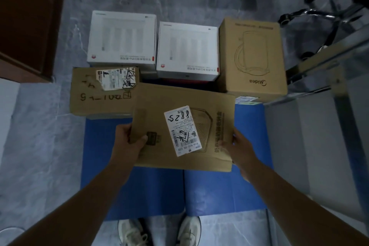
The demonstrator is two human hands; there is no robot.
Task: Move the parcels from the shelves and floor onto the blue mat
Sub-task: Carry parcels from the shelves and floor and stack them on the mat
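I hold a flat brown cardboard parcel (pixel 209 106) with a white shipping label above the blue mat (pixel 151 189). My left hand (pixel 127 144) grips its left edge and my right hand (pixel 235 148) grips its right edge. Further along the mat lie another brown parcel (pixel 93 94) with handwriting, two white boxes (pixel 121 40) (pixel 187 50) and a tall brown Midea box (pixel 253 56). The held parcel hides part of the mat and the parcels behind it.
A dark wooden door (pixel 26 18) stands at the left. A glass and metal shelf (pixel 323 70) fills the right side, with a chair base (pixel 319 12) behind it. My two shoes (pixel 159 231) stand on grey marble floor at the mat's near edge.
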